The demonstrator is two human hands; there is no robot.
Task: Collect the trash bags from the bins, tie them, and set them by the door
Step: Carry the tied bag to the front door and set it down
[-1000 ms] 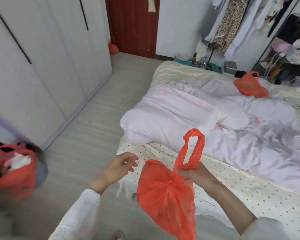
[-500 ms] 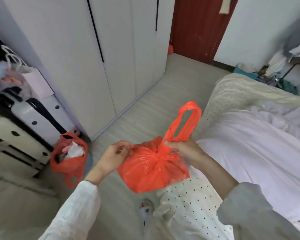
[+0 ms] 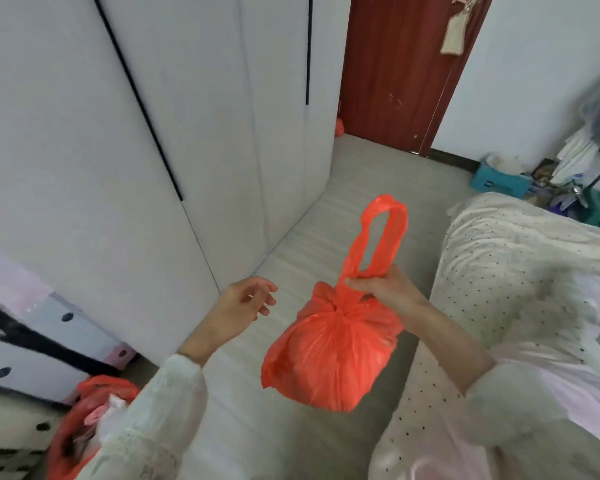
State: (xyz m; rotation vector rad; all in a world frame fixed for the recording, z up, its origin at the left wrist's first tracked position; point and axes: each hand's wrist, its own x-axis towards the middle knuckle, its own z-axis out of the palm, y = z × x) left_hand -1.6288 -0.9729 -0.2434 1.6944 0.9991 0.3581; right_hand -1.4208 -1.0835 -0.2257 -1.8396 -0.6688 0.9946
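A knotted orange trash bag (image 3: 329, 355) hangs in the air over the floor, its handle loop standing up above the knot. My right hand (image 3: 383, 287) pinches the base of that loop. My left hand (image 3: 239, 308) floats to the left of the bag, fingers spread, touching nothing. At the bottom left, a second orange bag (image 3: 84, 420) sits open with white and pink waste inside, partly hidden by my left sleeve. The dark red door (image 3: 402, 71) stands at the far end of the floor, and a small orange bag (image 3: 339, 127) lies at its left foot.
White wardrobe doors (image 3: 153, 133) line the left side. A bed with a dotted sheet (image 3: 499, 289) fills the right. A pale drawer unit (image 3: 39, 344) stands at the left edge. Boxes and clutter (image 3: 499, 181) sit by the far wall. A strip of floor runs to the door.
My left hand has let go of the bag and opened beside it. The bag now hangs lower from my right hand. My view has turned further left, toward the door.
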